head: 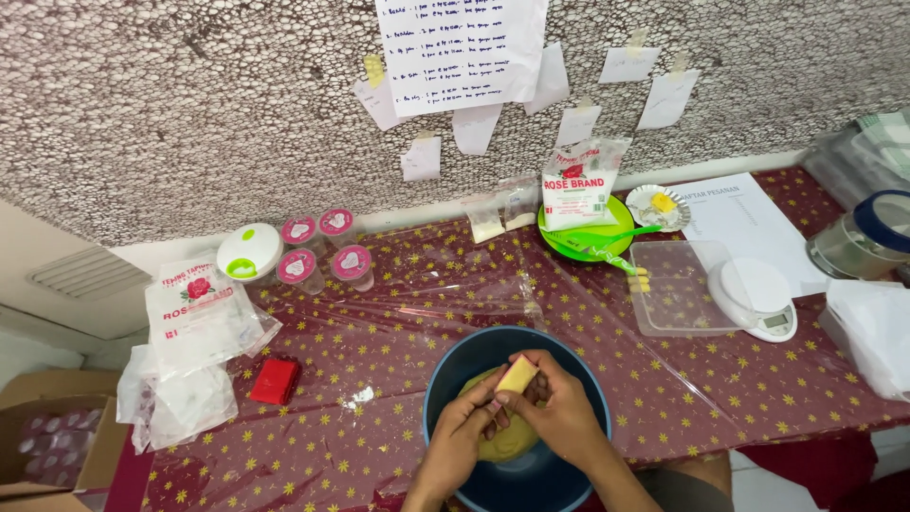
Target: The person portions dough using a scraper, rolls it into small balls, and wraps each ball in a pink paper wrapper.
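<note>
A dark blue bowl (453,358) sits at the table's near edge with a lump of yellow-green dough (512,438) inside. Both hands are over the bowl. My right hand (567,410) holds a pale yellow block (518,374), which looks like butter or cheese, together with some brown pieces. My left hand (457,436) pinches at the same block from the left, fingers touching the brown pieces just above the dough.
A white kitchen scale (756,296) and a clear plastic tray (675,284) stand right. A flour bag on a green plate (580,190), small pink-lidded cups (322,248), flour bags (194,308) and a red packet (276,381) lie left. Paper notes (455,52) hang on the wall.
</note>
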